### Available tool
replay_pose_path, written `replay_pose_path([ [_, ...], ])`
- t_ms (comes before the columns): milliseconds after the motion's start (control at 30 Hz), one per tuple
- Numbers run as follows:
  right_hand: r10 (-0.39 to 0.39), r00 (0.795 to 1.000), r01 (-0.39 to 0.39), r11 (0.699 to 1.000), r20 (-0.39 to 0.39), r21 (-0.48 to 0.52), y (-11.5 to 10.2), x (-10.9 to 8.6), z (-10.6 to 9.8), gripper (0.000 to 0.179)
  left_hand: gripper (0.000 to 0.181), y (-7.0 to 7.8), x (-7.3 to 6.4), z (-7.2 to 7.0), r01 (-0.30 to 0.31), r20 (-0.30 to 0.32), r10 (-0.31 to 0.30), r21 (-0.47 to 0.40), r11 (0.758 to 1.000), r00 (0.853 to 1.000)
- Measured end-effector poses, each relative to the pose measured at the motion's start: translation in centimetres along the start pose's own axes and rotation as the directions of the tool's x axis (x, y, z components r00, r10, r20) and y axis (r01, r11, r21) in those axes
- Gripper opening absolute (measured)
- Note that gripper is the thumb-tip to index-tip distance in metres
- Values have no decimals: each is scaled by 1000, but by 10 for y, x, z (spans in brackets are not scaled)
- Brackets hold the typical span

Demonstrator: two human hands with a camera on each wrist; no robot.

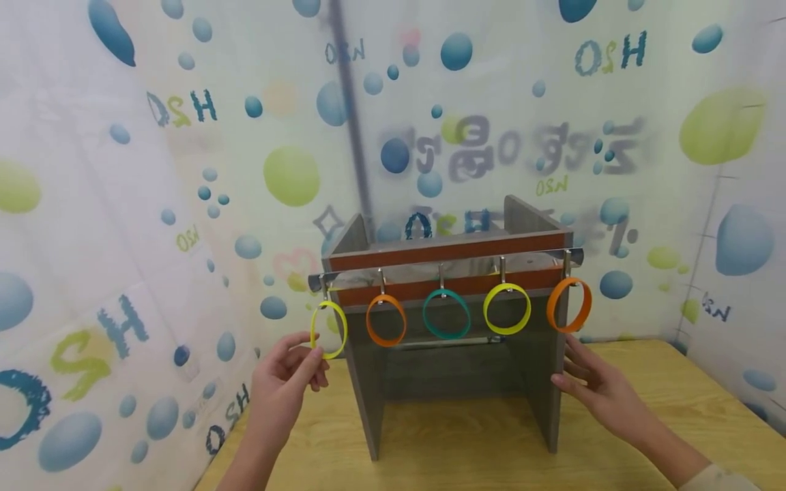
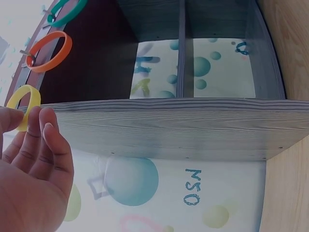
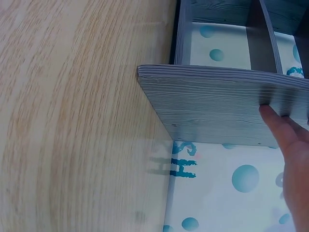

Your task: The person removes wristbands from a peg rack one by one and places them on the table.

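Observation:
My left hand [image 1: 284, 382] pinches a yellow ring [image 1: 345, 332] between thumb and fingers. That ring hangs from the leftmost hook on a shiny metal rod [image 1: 411, 273]. To its right, an orange ring [image 1: 388, 344], a teal ring [image 1: 446, 335], a second yellow ring [image 1: 507, 331] and a second orange ring [image 1: 552, 307] hang from their own hooks. The rod runs across the front of a grey wooden rack [image 1: 366, 395]. At the rack's right side panel [image 3: 212, 96], my right hand [image 1: 604, 389] rests its fingertips, with the thumb near the front edge.
The rack stands on a light wood-grain table [image 1: 454, 450]. Red-brown crosspieces [image 1: 454, 249] span its upper front. Behind and at both sides hangs a white curtain [image 1: 233, 150] printed with blue and green bubbles. The left wrist view shows a divider [image 2: 181, 53] inside the rack.

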State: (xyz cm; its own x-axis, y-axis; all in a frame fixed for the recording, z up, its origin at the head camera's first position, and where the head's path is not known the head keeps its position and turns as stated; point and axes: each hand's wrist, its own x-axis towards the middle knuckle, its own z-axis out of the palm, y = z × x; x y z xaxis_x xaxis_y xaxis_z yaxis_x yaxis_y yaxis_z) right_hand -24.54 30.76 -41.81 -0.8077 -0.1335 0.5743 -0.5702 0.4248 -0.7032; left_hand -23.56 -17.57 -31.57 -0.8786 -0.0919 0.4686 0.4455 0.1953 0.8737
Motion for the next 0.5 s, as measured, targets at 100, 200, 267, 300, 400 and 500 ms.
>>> replay_pose_path([
  [100,21,1000,-21,1000,13,-11,-2,0,1,80,20,-1,-1,-1,-1,-3,1,-5,1000,1000],
  [200,29,999,-29,1000,25,-11,-5,0,1,81,21,-2,-1,0,-2,0,2,-5,1000,1000],
  [267,27,999,-27,1000,25,-11,-6,-1,1,81,22,-3,-1,0,1,3,-1,0,1000,1000],
  [300,27,999,-27,1000,24,-10,-7,-1,1,81,22,-3,-1,0,4,4,-4,3,1000,1000],
  [400,24,999,-24,1000,24,-12,-8,-2,0,81,22,-3,-1,1,10,6,-10,15,1000,1000],
  [500,31,999,-31,999,24,-16,-8,-1,0,81,22,-4,-1,0,12,4,-12,22,1000,1000],
])
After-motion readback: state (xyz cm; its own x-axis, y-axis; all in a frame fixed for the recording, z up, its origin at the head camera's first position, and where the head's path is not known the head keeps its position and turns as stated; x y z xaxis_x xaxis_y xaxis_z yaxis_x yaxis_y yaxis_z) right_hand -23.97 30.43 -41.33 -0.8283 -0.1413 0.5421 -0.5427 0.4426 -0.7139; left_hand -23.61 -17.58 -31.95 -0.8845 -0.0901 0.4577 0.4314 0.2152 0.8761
